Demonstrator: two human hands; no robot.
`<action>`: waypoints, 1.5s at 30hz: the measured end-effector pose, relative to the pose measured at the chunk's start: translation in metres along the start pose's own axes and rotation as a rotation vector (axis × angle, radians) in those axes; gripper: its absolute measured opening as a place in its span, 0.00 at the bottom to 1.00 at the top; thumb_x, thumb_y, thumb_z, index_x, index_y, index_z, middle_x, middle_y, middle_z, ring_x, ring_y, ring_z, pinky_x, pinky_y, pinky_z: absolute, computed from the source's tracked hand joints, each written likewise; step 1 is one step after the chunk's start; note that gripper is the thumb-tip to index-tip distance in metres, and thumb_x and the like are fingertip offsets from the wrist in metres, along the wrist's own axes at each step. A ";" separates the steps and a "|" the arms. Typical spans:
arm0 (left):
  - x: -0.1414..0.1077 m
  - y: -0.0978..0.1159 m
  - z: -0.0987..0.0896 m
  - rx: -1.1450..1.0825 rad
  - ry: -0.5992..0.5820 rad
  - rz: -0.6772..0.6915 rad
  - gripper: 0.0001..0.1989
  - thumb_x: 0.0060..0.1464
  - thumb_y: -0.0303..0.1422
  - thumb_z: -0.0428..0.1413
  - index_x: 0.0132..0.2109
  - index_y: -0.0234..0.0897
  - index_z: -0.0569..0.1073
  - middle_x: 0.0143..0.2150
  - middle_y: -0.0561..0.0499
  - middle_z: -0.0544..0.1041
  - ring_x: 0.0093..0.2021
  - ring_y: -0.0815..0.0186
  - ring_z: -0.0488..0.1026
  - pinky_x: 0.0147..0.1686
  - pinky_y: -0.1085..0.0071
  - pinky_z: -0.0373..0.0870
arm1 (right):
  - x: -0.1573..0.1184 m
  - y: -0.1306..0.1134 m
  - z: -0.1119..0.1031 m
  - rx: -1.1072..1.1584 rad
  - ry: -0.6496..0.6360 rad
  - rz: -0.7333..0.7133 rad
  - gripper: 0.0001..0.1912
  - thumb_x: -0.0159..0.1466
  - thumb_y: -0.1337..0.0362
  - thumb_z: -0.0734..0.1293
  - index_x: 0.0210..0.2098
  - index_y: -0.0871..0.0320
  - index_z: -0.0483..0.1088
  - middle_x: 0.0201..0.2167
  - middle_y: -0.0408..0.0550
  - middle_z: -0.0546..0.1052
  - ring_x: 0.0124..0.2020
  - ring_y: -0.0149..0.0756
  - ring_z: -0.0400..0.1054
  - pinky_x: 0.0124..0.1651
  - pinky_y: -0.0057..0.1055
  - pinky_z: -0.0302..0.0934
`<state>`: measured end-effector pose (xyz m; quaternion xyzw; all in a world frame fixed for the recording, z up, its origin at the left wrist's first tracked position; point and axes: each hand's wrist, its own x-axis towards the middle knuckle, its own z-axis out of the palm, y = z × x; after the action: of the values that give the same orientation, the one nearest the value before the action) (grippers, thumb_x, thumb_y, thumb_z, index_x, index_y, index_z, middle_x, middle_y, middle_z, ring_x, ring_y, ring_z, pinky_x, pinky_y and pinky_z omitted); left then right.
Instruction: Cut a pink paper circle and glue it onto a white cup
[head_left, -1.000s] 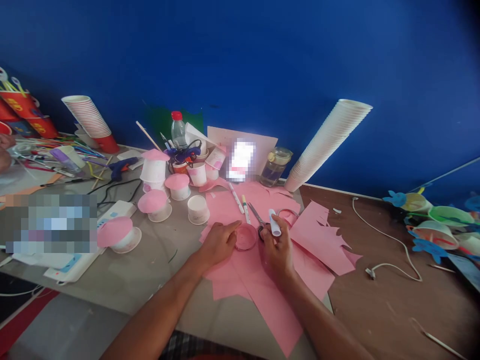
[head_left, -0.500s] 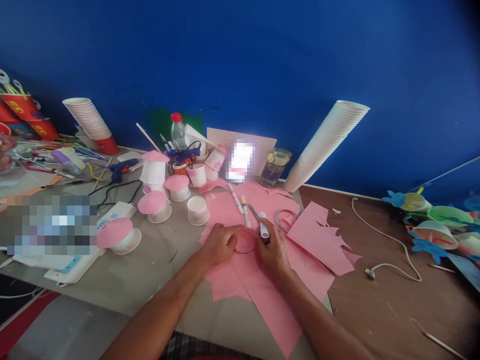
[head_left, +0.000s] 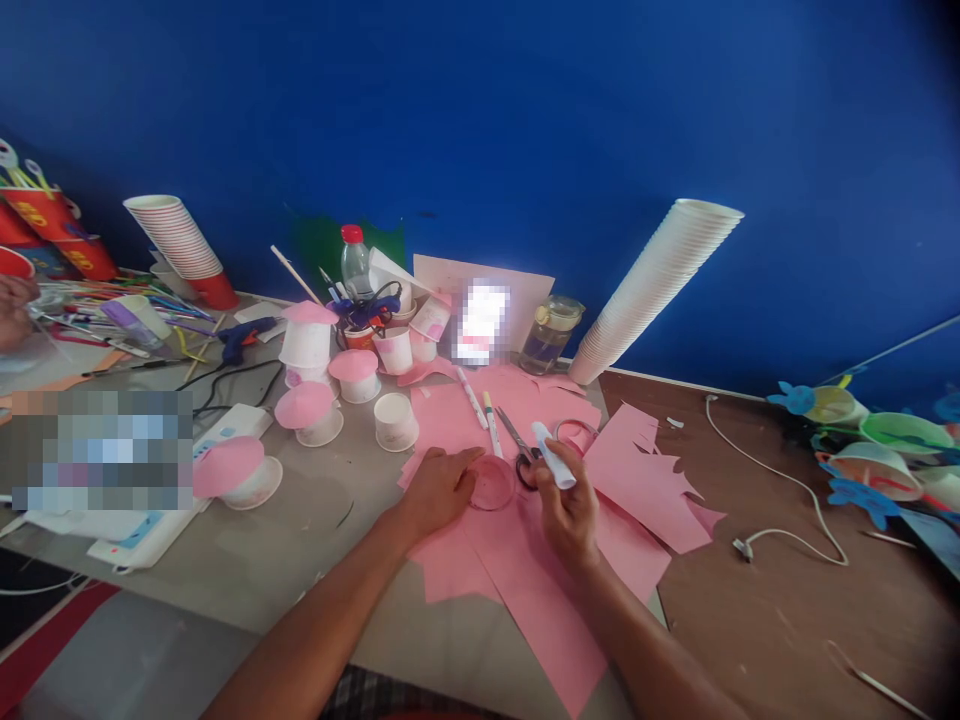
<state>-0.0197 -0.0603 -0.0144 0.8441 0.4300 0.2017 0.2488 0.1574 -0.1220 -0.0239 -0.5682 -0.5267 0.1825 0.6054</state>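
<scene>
On the pink paper (head_left: pixel 525 590) lies a round see-through lid (head_left: pixel 491 484). My left hand (head_left: pixel 439 490) holds its left edge, thumb and forefinger bent against the rim. My right hand (head_left: pixel 570 515) is closed around a thick white marker (head_left: pixel 555 458), raised a little over the paper to the right of the lid. Between the lid and this hand, scissors (head_left: pixel 517 435) with dark handles rest on the paper, blades pointing away. Two more slim markers (head_left: pixel 472 398) lie just beyond the lid.
Cups with pink paper tops (head_left: pixel 307 405) stand on the left, near a white power strip (head_left: pixel 180 500). A tall leaning cup stack (head_left: pixel 660 290), a water jug (head_left: pixel 551 335) and a lit phone (head_left: pixel 481 320) are at the back. Another person's hand (head_left: pixel 13 310) shows far left.
My right hand has moved right and up from the lid with the marker, which now points up and left. More of the scissors shows. My left hand stays at the lid.
</scene>
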 end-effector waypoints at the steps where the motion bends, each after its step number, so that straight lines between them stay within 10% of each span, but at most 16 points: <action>1: 0.000 0.000 0.001 0.009 0.004 0.001 0.21 0.55 0.27 0.45 0.54 0.38 0.71 0.24 0.53 0.76 0.28 0.64 0.68 0.43 0.66 0.62 | -0.001 -0.001 -0.003 0.055 -0.016 -0.019 0.16 0.64 0.58 0.61 0.50 0.54 0.65 0.37 0.49 0.74 0.30 0.35 0.69 0.35 0.36 0.65; 8: 0.001 0.000 0.001 0.026 -0.009 0.003 0.19 0.56 0.29 0.45 0.53 0.38 0.71 0.29 0.52 0.78 0.29 0.64 0.70 0.42 0.66 0.61 | 0.005 -0.016 -0.006 -0.047 -0.301 -0.081 0.10 0.62 0.59 0.63 0.35 0.57 0.73 0.27 0.47 0.77 0.28 0.37 0.71 0.31 0.33 0.65; 45: 0.001 -0.003 0.003 0.081 -0.027 0.107 0.19 0.59 0.26 0.43 0.55 0.39 0.68 0.34 0.50 0.79 0.30 0.64 0.71 0.42 0.64 0.60 | 0.018 -0.017 -0.009 -0.521 -0.556 -0.219 0.12 0.64 0.65 0.58 0.26 0.58 0.67 0.18 0.42 0.71 0.20 0.31 0.60 0.36 0.34 0.52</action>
<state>-0.0195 -0.0589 -0.0190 0.8779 0.3885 0.1858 0.2092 0.1656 -0.1167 0.0005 -0.5721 -0.7567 0.1236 0.2912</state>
